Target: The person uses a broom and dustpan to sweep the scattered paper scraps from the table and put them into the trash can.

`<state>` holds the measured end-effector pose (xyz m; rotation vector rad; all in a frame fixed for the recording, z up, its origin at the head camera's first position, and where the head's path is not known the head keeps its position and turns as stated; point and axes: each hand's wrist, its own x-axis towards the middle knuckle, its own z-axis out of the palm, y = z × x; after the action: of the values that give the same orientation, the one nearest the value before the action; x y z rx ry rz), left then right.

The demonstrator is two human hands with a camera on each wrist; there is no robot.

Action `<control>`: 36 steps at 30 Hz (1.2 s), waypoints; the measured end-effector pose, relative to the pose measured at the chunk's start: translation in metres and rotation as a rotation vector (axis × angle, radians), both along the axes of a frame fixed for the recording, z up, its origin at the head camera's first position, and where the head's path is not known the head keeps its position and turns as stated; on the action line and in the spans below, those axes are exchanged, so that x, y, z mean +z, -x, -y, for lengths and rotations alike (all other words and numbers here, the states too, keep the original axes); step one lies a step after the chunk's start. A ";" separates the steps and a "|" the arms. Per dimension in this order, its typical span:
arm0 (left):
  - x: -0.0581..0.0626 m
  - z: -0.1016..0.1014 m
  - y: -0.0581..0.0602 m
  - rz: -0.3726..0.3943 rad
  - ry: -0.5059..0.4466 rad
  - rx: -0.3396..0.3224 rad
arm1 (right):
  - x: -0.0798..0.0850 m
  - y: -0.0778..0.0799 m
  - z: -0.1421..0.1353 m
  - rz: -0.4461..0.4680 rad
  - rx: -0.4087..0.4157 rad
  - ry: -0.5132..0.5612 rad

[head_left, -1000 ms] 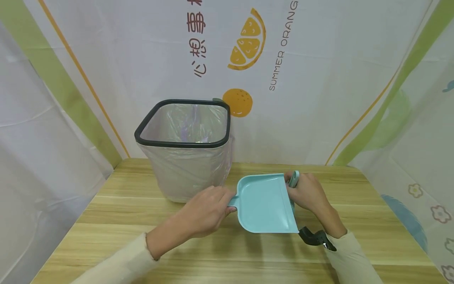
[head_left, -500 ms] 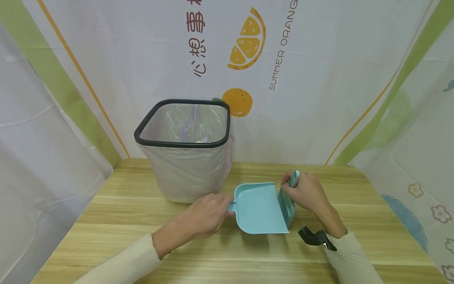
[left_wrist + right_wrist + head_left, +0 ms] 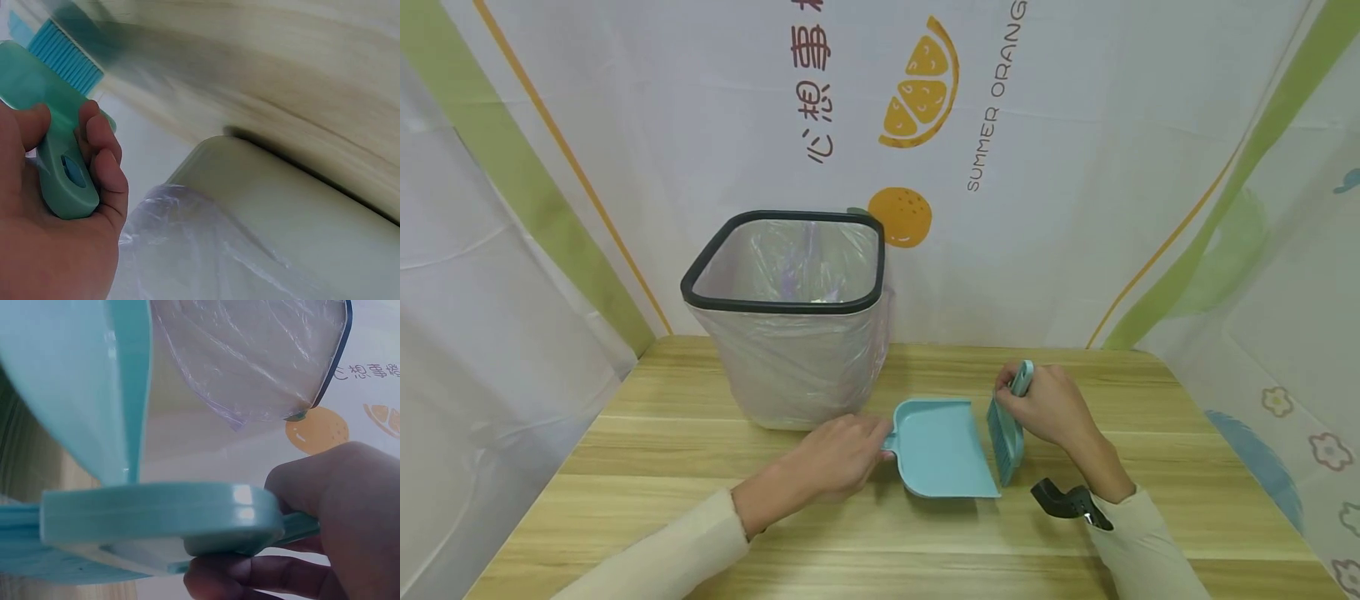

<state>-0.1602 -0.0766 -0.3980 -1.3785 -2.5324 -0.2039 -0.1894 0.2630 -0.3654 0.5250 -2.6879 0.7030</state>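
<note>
My left hand (image 3: 842,454) grips the handle of a light blue dustpan (image 3: 943,450). The pan is held level, close over the table, its flat front lip facing right. In the left wrist view the fingers curl round the holed dustpan handle (image 3: 69,181), with blue bristles (image 3: 65,56) beyond it. Just right of the lip, my right hand (image 3: 1048,404) holds a matching hand brush (image 3: 1006,429) upright, bristles toward the pan. Seen from the right wrist, the thumb and fingers pinch the brush (image 3: 162,512) near its handle, which the hand partly hides. Nothing lies on the visible pan surface.
A pale trash bin (image 3: 797,367) with a black rim and clear plastic liner stands behind my left hand. The wooden table (image 3: 700,467) meets a white printed curtain (image 3: 1060,208) at the back. A black strap piece (image 3: 1067,502) sits at the right wrist.
The left hand has drawn the dustpan leftward and lowered it toward the table, away from the brush, uncovering the bristles. My right hand and brush stay nearly in place.
</note>
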 end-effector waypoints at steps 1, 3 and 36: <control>0.000 0.000 0.001 0.004 0.003 0.001 | 0.000 0.000 0.000 0.000 -0.001 -0.001; -0.001 0.000 0.002 0.016 0.010 0.006 | 0.000 0.000 0.000 0.002 -0.002 0.001; -0.014 -0.003 0.016 0.089 0.076 0.019 | 0.016 -0.026 0.025 -0.180 0.677 -0.173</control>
<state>-0.1758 -0.0738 -0.4116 -1.4021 -2.6507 -0.1704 -0.1631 0.2380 -0.3495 1.5020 -2.3933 0.5401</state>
